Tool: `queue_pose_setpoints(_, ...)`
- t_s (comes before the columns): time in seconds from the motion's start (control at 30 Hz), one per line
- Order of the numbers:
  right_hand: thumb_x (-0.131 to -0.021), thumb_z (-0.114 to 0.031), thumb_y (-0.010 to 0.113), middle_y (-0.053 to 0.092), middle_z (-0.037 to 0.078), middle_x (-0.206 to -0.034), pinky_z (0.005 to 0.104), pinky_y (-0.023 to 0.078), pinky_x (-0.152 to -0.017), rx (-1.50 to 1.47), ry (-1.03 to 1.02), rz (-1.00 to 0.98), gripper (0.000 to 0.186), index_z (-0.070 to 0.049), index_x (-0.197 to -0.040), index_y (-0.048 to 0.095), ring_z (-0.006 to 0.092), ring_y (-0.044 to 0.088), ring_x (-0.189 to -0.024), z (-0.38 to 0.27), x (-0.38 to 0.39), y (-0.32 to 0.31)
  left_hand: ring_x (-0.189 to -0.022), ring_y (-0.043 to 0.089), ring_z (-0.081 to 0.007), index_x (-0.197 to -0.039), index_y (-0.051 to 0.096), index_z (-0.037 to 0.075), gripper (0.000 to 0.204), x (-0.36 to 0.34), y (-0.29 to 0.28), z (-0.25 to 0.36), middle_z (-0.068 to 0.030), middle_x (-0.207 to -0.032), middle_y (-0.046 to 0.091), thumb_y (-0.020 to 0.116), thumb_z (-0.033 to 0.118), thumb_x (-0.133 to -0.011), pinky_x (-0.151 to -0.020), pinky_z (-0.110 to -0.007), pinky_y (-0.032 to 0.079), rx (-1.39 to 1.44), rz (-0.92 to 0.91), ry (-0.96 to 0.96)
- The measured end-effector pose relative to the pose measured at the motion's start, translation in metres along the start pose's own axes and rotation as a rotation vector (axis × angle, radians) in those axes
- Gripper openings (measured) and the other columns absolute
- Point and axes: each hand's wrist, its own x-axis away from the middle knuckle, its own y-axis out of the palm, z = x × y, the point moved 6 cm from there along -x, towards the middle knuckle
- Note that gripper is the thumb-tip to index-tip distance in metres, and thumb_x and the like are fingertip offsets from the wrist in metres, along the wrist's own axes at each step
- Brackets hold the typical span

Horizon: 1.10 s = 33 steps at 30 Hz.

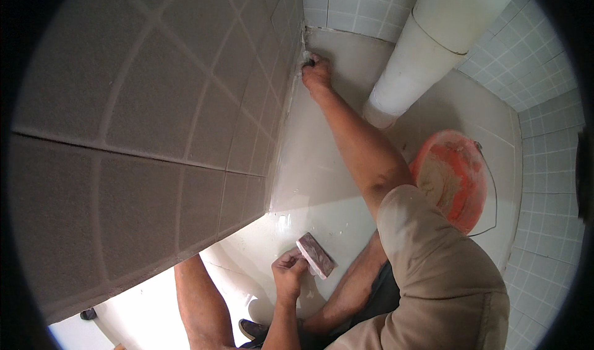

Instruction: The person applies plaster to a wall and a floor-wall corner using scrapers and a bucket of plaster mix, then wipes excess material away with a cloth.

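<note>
My right hand [317,71] reaches far forward to the foot of the grey tiled wall [185,96]. Its fingers are closed round something small and dark against the joint of wall and floor; the fingers hide most of it. White paste shows beside the knuckles and along that joint. Lower down, close to my legs, my left hand [289,274] grips a small rectangular block [317,255] by one side, above the pale floor. The block's upper face is brownish and smeared, its edge whitish.
A red bucket [473,189] with tan paste inside and a wire handle stands right of my right arm. Beyond it, a thick white pipe [427,47] rises from the floor [337,164]. Small-tiled walls close the far and right sides. The grey wall's near corner stands by my legs.
</note>
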Motion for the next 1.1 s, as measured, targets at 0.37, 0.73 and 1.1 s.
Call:
queue_pose_setpoints(0.37, -0.084, 0.001, 0.058, 0.057, 0.024, -0.125, 0.0380, 0.044, -0.105, -0.232, 0.186, 0.020, 0.046, 0.004, -0.131, 0.058, 0.0339, 0.057, -0.118, -0.046, 0.079, 0.003, -0.079, 0.068, -0.0155, -0.103, 0.072, -0.006, 0.021, 0.006, -0.022, -0.004, -0.0093, -0.092, 0.073, 0.064, -0.003, -0.084, -0.073, -0.029, 0.055, 0.044, 0.052, 0.035)
queue_pose_setpoints(0.73, -0.082, -0.005, 0.061, 0.067, 0.030, -0.112, 0.0394, 0.051, -0.096, -0.004, 0.119, -0.086, 0.037, 0.004, -0.117, 0.068, 0.0368, 0.067, -0.107, 0.014, -0.034, -0.009, -0.075, 0.068, -0.0160, -0.101, 0.071, -0.007, 0.020, -0.001, -0.005, -0.008, -0.0110, -0.088, 0.073, 0.063, -0.003, -0.083, -0.070, -0.030, 0.056, -0.008, -0.004, 0.021)
queue_pose_setpoints(1.1, -0.085, -0.009, 0.065, 0.056, 0.023, -0.127, 0.0404, 0.047, -0.102, 0.009, 0.212, -0.191, 0.043, 0.003, -0.126, 0.063, 0.0374, 0.060, -0.114, 0.013, 0.027, -0.023, -0.073, 0.066, -0.0141, -0.103, 0.071, -0.007, 0.021, -0.004, 0.008, -0.002, -0.0087, -0.088, 0.073, 0.063, -0.001, -0.084, -0.066, -0.028, 0.054, 0.022, -0.039, 0.064)
